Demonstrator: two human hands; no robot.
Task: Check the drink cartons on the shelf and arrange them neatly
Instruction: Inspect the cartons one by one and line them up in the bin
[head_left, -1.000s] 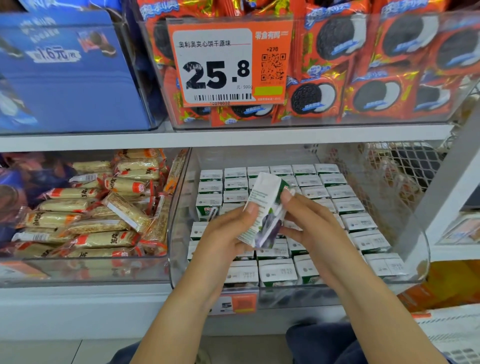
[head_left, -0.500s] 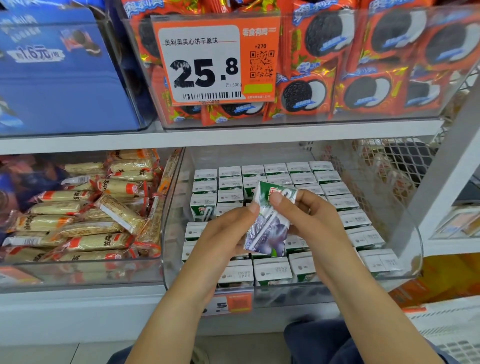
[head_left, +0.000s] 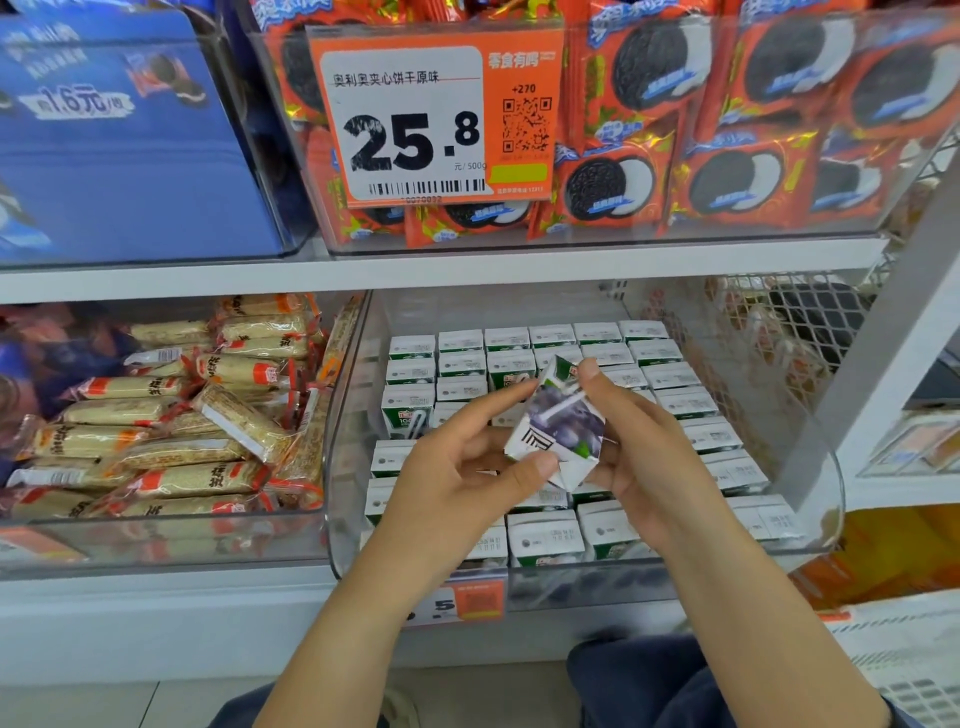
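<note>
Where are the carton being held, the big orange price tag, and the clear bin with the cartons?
held carton (head_left: 563, 421), head view, on its purple printed face.
orange price tag (head_left: 410, 119), head view, on its white price panel.
clear bin (head_left: 826, 467), head view, on its right wall.

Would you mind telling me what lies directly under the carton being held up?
Under the held carton stand rows of upright cartons inside the clear bin. Both hands and the carton cover the middle rows, so any gap there is hidden.

arms: 2 bare forearms, no sleeves, from the bottom centre of the frame
legs: dark navy trousers (head_left: 649, 686), bottom right
</note>
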